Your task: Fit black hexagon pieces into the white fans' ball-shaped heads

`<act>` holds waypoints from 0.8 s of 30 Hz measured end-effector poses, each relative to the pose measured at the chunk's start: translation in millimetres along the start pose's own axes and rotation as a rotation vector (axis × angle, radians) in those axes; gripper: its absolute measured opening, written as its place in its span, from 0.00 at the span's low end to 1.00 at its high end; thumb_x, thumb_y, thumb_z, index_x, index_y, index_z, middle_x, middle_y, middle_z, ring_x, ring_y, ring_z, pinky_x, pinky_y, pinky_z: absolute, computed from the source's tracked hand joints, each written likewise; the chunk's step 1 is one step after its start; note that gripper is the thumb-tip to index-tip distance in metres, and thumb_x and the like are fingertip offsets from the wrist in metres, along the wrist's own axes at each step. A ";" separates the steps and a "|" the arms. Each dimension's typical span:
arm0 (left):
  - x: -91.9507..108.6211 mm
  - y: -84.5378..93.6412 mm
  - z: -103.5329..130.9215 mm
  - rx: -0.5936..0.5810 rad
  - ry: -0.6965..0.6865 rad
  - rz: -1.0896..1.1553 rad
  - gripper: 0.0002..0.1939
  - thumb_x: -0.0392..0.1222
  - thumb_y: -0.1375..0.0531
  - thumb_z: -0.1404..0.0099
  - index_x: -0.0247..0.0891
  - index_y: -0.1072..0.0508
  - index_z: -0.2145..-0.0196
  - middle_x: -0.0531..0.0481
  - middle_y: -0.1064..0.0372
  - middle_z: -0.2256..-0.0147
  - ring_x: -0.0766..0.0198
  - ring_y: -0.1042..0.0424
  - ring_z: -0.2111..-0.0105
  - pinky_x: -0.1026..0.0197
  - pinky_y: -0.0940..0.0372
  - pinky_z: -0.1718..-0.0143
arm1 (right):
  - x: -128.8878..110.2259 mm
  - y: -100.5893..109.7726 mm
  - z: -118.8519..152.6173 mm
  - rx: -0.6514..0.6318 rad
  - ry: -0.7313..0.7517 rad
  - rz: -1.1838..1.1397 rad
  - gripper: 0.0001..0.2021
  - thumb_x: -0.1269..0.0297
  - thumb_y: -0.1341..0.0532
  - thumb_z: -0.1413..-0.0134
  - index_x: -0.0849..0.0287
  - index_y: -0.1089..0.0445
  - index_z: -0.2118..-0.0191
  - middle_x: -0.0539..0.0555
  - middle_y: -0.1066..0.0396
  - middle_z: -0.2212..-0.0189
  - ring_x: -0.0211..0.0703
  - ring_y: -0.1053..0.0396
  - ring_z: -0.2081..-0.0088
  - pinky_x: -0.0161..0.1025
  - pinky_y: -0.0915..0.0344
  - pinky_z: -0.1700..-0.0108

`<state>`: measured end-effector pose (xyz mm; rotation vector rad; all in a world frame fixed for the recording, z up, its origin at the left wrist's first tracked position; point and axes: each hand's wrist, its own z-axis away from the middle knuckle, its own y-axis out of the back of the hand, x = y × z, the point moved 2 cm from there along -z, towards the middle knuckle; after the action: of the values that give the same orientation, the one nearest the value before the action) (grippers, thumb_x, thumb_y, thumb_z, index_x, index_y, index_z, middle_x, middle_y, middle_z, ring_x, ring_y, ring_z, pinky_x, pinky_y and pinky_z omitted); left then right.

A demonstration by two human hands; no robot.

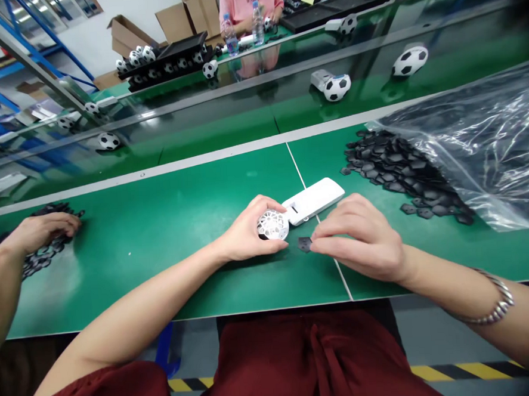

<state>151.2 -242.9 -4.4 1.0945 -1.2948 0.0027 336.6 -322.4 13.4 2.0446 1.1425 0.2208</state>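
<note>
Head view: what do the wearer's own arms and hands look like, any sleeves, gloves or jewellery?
Both forearms are bare, with no sleeves reaching them and no gloves. The left hand carries no ring, watch or band that shows. The right hand is also bare; behind it, on the wrist, sits a silver metal link bracelet. No markings or tape show on either arm.

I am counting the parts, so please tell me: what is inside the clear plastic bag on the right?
Black flat pieces spill from the clear plastic bag mouth onto the green table. Deeper inside, wrinkles and glare hide the contents, so how many remain cannot be seen.
</note>
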 end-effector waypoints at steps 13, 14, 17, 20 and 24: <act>-1.3 -1.0 0.2 0.027 -0.020 -0.019 0.25 0.42 0.34 0.53 0.40 0.37 0.57 0.48 0.40 0.57 0.59 0.38 0.54 0.55 0.43 0.50 | -0.6 4.2 -3.3 -0.087 -0.114 -0.100 0.05 0.69 0.46 0.42 0.53 0.33 0.64 0.51 0.28 0.68 0.41 0.32 0.65 0.43 0.40 0.61; -1.0 -1.0 -0.3 0.027 -0.020 -0.019 0.25 0.42 0.34 0.53 0.40 0.37 0.57 0.48 0.40 0.57 0.59 0.38 0.54 0.55 0.43 0.50 | 2.5 0.8 -4.2 -0.115 -0.145 -0.124 0.05 0.68 0.46 0.42 0.54 0.33 0.64 0.52 0.28 0.68 0.41 0.33 0.65 0.42 0.40 0.61; 0.0 -0.3 -1.4 0.017 -0.016 -0.024 0.24 0.42 0.35 0.53 0.40 0.36 0.58 0.48 0.40 0.58 0.58 0.38 0.55 0.54 0.43 0.50 | 12.9 -9.7 -6.2 -0.218 -0.180 -0.195 0.05 0.67 0.46 0.41 0.57 0.33 0.64 0.53 0.29 0.68 0.42 0.34 0.64 0.41 0.40 0.61; 0.2 0.3 -2.6 -0.003 -0.009 -0.031 0.24 0.42 0.35 0.53 0.40 0.37 0.58 0.48 0.40 0.58 0.58 0.37 0.56 0.54 0.43 0.51 | 21.0 -19.3 -6.8 -0.293 -0.161 -0.216 0.07 0.66 0.48 0.40 0.58 0.33 0.63 0.54 0.30 0.68 0.42 0.35 0.63 0.41 0.40 0.61; -0.3 0.7 -4.1 -0.015 -0.009 -0.033 0.24 0.43 0.35 0.53 0.39 0.37 0.58 0.48 0.40 0.58 0.58 0.37 0.56 0.55 0.42 0.52 | 23.5 -27.6 -9.9 -0.290 -0.081 -0.221 0.06 0.67 0.47 0.41 0.58 0.32 0.65 0.52 0.30 0.68 0.41 0.35 0.63 0.41 0.43 0.61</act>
<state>153.8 -239.7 -3.6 1.1042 -1.2825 -0.0367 327.5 -290.2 -3.7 1.6470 1.2004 0.1804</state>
